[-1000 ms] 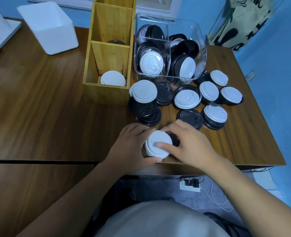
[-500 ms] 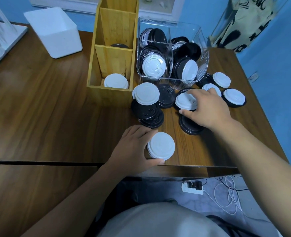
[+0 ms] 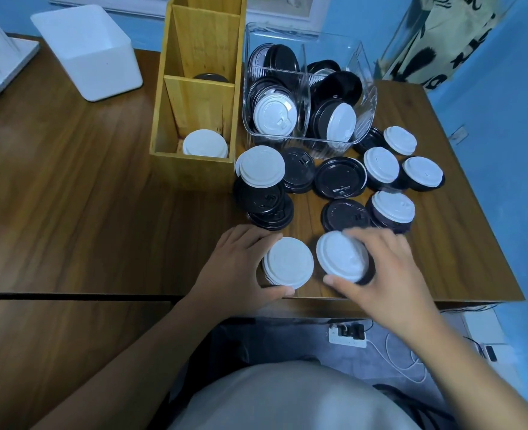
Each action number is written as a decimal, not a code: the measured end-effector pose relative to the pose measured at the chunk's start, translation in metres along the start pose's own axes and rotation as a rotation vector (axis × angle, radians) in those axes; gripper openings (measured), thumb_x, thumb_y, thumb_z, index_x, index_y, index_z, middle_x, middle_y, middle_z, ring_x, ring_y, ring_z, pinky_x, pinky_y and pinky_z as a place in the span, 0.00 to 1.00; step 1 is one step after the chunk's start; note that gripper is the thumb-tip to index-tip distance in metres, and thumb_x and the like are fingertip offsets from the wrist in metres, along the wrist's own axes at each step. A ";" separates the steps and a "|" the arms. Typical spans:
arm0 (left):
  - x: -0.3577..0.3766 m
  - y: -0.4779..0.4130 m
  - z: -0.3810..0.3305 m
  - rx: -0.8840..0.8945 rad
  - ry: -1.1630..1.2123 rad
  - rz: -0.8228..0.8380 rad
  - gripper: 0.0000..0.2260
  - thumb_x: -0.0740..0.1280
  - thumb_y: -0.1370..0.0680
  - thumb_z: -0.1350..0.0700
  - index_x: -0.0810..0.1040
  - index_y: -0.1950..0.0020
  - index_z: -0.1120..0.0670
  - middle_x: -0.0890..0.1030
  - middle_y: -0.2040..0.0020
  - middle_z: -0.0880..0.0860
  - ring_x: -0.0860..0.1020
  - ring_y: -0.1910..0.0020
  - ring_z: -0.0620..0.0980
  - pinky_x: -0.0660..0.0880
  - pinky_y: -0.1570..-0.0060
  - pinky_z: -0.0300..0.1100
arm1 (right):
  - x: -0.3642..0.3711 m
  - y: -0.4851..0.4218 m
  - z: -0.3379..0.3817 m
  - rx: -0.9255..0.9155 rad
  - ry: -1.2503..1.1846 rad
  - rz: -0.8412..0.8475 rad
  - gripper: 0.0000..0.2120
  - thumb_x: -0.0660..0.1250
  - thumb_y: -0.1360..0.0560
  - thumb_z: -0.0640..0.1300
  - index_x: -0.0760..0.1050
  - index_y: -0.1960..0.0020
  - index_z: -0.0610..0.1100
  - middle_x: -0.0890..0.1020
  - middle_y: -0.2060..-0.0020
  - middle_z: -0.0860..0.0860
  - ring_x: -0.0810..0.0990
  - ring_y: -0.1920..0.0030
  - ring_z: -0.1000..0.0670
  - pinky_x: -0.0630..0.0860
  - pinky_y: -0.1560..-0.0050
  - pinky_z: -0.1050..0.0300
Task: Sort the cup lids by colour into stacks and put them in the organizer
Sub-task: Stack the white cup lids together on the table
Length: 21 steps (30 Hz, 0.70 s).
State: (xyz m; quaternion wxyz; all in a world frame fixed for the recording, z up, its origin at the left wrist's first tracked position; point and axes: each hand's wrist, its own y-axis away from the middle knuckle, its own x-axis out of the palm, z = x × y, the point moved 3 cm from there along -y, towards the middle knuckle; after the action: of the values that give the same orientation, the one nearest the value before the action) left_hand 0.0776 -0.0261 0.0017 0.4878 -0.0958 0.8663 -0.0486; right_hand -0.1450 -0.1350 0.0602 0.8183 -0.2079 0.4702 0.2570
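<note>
Barely begun, I judge: the wooden two-compartment organizer [image 3: 194, 172] holds few lids. The left hand [image 3: 234, 268] grips a white plastic lid stack [image 3: 289, 262]; the right hand [image 3: 393, 271] grips another white lid [image 3: 340, 256]; many lie loose.

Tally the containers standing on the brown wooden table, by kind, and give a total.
yellow wooden organizer: 1
clear plastic bin: 1
white square tub: 1
Total: 3
</note>
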 end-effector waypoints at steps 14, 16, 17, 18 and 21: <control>0.001 0.000 0.000 0.005 0.015 -0.036 0.40 0.72 0.34 0.29 0.75 0.29 0.50 0.75 0.36 0.46 0.71 0.33 0.50 0.67 0.30 0.50 | 0.006 -0.004 -0.035 -0.189 -0.072 0.335 0.35 0.76 0.30 0.44 0.69 0.26 0.57 0.70 0.29 0.61 0.65 0.27 0.56 0.65 0.26 0.53; 0.001 0.000 0.000 0.007 0.015 -0.038 0.40 0.72 0.34 0.30 0.74 0.29 0.50 0.76 0.36 0.46 0.71 0.33 0.50 0.67 0.30 0.50 | 0.007 -0.007 -0.036 -0.184 -0.001 0.338 0.31 0.74 0.29 0.51 0.70 0.28 0.57 0.71 0.31 0.62 0.68 0.31 0.56 0.70 0.31 0.52; 0.001 0.000 0.000 0.007 0.013 -0.037 0.39 0.72 0.34 0.29 0.74 0.29 0.50 0.76 0.36 0.46 0.72 0.33 0.50 0.67 0.30 0.50 | 0.009 -0.008 -0.034 -0.167 0.066 0.309 0.29 0.73 0.28 0.57 0.70 0.28 0.57 0.72 0.33 0.61 0.70 0.34 0.54 0.73 0.35 0.51; 0.001 0.000 0.000 0.005 0.010 -0.035 0.39 0.71 0.34 0.29 0.74 0.29 0.50 0.76 0.36 0.46 0.71 0.33 0.50 0.67 0.30 0.50 | 0.010 -0.009 -0.030 -0.141 0.162 0.258 0.29 0.70 0.28 0.63 0.70 0.29 0.56 0.74 0.36 0.58 0.73 0.37 0.51 0.76 0.40 0.50; 0.002 0.000 0.001 0.000 -0.006 -0.024 0.40 0.72 0.34 0.29 0.74 0.28 0.50 0.76 0.35 0.46 0.71 0.33 0.49 0.67 0.29 0.50 | 0.017 -0.010 -0.018 -0.032 0.474 0.085 0.36 0.59 0.28 0.75 0.72 0.33 0.50 0.77 0.43 0.50 0.77 0.46 0.45 0.79 0.53 0.48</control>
State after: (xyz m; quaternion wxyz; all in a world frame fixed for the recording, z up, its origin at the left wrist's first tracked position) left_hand 0.0773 -0.0266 -0.0003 0.4896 -0.1063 0.8638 -0.0539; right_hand -0.1433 -0.1494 0.0380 0.6704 -0.2553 0.6532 0.2424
